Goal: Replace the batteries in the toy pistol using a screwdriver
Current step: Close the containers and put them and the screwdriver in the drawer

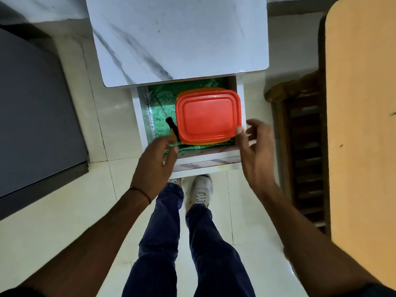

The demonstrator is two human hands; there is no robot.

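An open drawer (205,161) under a white marble-patterned table holds an orange plastic box with a red lid (207,116) on a green liner. A screwdriver (170,123) with a black and yellow handle lies left of the box, its thin shaft pointing away. My left hand (157,159) hovers over the drawer's near left corner, fingers loosely curled just short of the screwdriver handle, holding nothing. My right hand (255,144) is at the box's near right corner, fingers spread, thumb touching the lid's edge. No toy pistol or batteries are visible.
The marble table top (180,39) overhangs the drawer's back. A dark grey cabinet (36,116) stands at left. At right are a tan table top (362,125) and a dark wooden chair (304,146). My legs and white shoes stand on the pale tiled floor (64,221).
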